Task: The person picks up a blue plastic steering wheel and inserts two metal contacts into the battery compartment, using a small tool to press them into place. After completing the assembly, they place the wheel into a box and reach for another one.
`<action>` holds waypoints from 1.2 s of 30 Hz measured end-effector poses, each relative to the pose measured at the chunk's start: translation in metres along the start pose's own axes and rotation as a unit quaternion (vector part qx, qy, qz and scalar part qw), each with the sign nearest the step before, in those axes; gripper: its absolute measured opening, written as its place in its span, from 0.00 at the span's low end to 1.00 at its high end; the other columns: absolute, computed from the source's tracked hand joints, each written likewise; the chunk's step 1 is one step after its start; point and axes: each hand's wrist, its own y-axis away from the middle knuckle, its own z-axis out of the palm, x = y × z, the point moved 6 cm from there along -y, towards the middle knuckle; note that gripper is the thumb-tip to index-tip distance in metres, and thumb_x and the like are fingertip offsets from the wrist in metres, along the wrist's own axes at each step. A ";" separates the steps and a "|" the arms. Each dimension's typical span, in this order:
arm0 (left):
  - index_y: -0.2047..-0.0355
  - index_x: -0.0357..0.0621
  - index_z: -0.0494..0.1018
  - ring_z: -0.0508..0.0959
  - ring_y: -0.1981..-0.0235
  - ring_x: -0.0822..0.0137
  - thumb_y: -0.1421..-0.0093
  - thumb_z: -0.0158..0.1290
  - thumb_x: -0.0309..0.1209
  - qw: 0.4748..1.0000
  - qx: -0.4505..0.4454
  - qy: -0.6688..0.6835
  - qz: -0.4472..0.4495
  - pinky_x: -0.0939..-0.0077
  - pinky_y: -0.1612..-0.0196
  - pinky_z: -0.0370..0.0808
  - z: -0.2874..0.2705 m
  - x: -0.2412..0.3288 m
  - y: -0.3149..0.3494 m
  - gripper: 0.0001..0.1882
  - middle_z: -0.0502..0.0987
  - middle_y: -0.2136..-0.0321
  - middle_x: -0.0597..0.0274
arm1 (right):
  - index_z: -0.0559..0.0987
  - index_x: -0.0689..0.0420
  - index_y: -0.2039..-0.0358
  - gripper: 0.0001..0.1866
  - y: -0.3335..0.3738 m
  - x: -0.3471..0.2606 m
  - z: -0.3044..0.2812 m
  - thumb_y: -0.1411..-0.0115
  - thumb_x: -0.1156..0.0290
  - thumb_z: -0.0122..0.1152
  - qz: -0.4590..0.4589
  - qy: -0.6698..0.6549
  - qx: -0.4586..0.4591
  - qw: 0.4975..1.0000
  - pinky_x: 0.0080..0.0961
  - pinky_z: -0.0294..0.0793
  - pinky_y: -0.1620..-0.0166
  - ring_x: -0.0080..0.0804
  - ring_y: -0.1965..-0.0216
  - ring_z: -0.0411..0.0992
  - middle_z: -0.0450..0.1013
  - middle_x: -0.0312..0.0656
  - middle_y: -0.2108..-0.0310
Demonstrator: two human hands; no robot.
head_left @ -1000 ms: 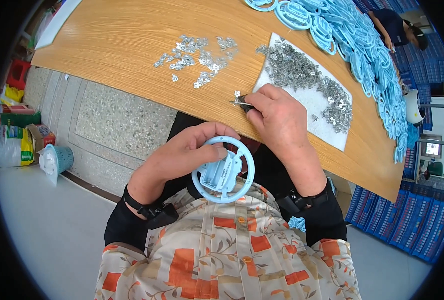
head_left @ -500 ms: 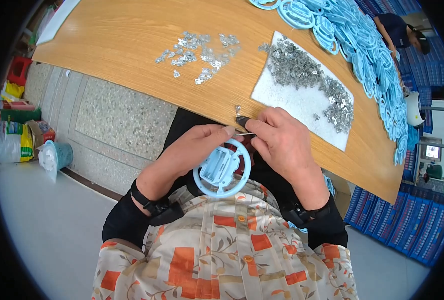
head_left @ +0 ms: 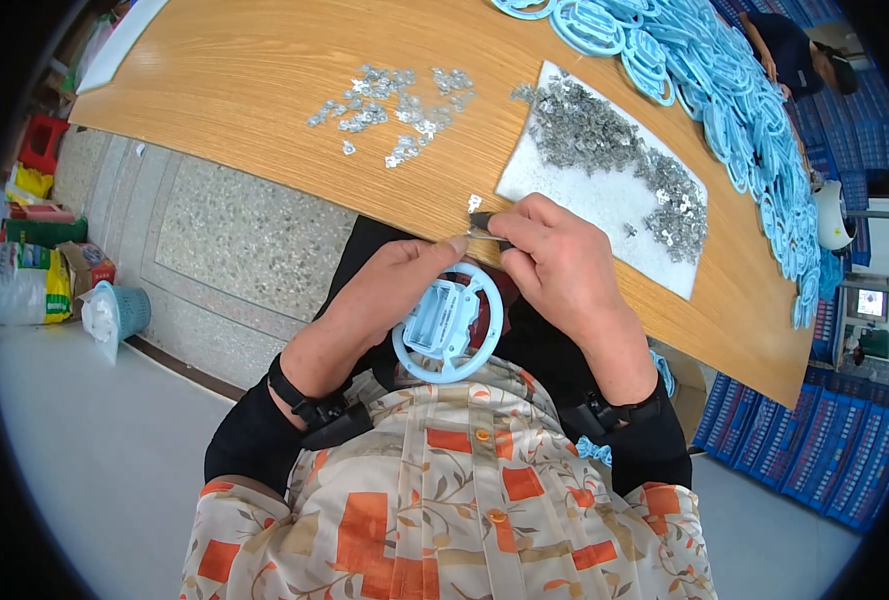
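Blue wheel [head_left: 453, 326] shifted tableward | left grip [head_left: 390, 285] holds it | print illegible

"What sort of place is this?"

"A small workshop, it seems — loose metal bits [head_left: 373, 85] lie on a wooden table [head_left: 235, 100] between eleven and twelve o'clock."

"And around it?"

"Matching blue plastic wheels [head_left: 730, 130] piled in bulk at two o'clock, a co-worker [head_left: 790, 50] past them — and many blue stacks [head_left: 795, 440] on the floor [head_left: 105, 440] towards four."
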 end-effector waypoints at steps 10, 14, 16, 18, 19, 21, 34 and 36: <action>0.60 0.34 0.79 0.80 0.71 0.77 0.32 0.53 0.43 1.000 0.012 -0.022 -0.003 0.81 0.65 0.77 0.004 0.002 -0.005 0.20 0.82 0.68 0.62 | 0.80 0.51 0.59 0.12 -0.001 0.002 -0.001 0.46 0.73 0.60 0.030 -0.001 0.002 1.000 0.37 0.77 0.62 0.42 0.63 0.75 0.74 0.39 0.65; 0.60 0.33 0.79 0.80 0.70 0.76 0.33 0.53 0.42 1.000 -0.004 0.001 0.010 0.80 0.64 0.78 0.005 0.003 -0.002 0.20 0.82 0.67 0.61 | 0.80 0.55 0.59 0.15 -0.007 -0.001 -0.002 0.49 0.77 0.61 0.032 0.020 0.016 0.999 0.35 0.76 0.65 0.45 0.68 0.75 0.74 0.41 0.66; 0.60 0.33 0.79 0.80 0.70 0.76 0.33 0.53 0.41 1.000 -0.016 0.007 0.015 0.80 0.64 0.78 0.007 0.005 0.001 0.19 0.82 0.67 0.61 | 0.80 0.55 0.59 0.15 -0.001 -0.001 -0.005 0.49 0.77 0.61 0.029 0.009 0.026 0.999 0.36 0.76 0.65 0.45 0.68 0.75 0.74 0.41 0.66; 0.60 0.34 0.80 0.81 0.69 0.77 0.33 0.53 0.39 0.999 -0.020 -0.025 -0.003 0.81 0.64 0.78 0.005 0.004 0.003 0.17 0.82 0.67 0.62 | 0.79 0.52 0.63 0.11 0.009 -0.004 -0.006 0.49 0.73 0.63 0.015 0.001 0.007 1.000 0.37 0.76 0.65 0.41 0.64 0.75 0.72 0.38 0.69; 0.60 0.34 0.80 0.81 0.69 0.77 0.33 0.53 0.39 0.999 -0.022 -0.026 -0.005 0.81 0.64 0.78 0.003 0.002 0.003 0.17 0.82 0.67 0.62 | 0.79 0.52 0.63 0.11 0.012 -0.002 -0.004 0.49 0.73 0.63 0.017 0.002 0.007 1.000 0.37 0.76 0.65 0.41 0.64 0.75 0.72 0.38 0.69; 0.62 0.36 0.81 0.79 0.72 0.79 0.33 0.52 0.37 0.999 -0.032 -0.038 -0.001 0.86 0.67 0.75 0.001 -0.001 0.005 0.15 0.82 0.70 0.66 | 0.79 0.51 0.66 0.12 0.016 -0.006 0.001 0.53 0.74 0.67 -0.041 0.017 0.017 0.999 0.35 0.75 0.65 0.38 0.65 0.75 0.71 0.36 0.70; 0.60 0.37 0.80 0.78 0.69 0.82 0.32 0.53 0.34 0.990 -0.062 -0.115 0.044 0.85 0.64 0.75 0.023 0.017 0.020 0.12 0.81 0.69 0.69 | 0.78 0.55 0.70 0.14 0.037 -0.016 -0.010 0.61 0.75 0.69 -0.116 -0.016 0.078 0.990 0.33 0.72 0.69 0.40 0.68 0.73 0.70 0.39 0.72; 0.59 0.37 0.79 0.78 0.68 0.82 0.32 0.53 0.33 0.987 -0.060 -0.132 0.063 0.85 0.64 0.75 0.029 0.022 0.021 0.12 0.81 0.68 0.69 | 0.78 0.56 0.69 0.14 0.041 -0.015 -0.017 0.61 0.75 0.68 -0.107 -0.042 0.081 0.990 0.33 0.72 0.70 0.41 0.69 0.73 0.70 0.40 0.72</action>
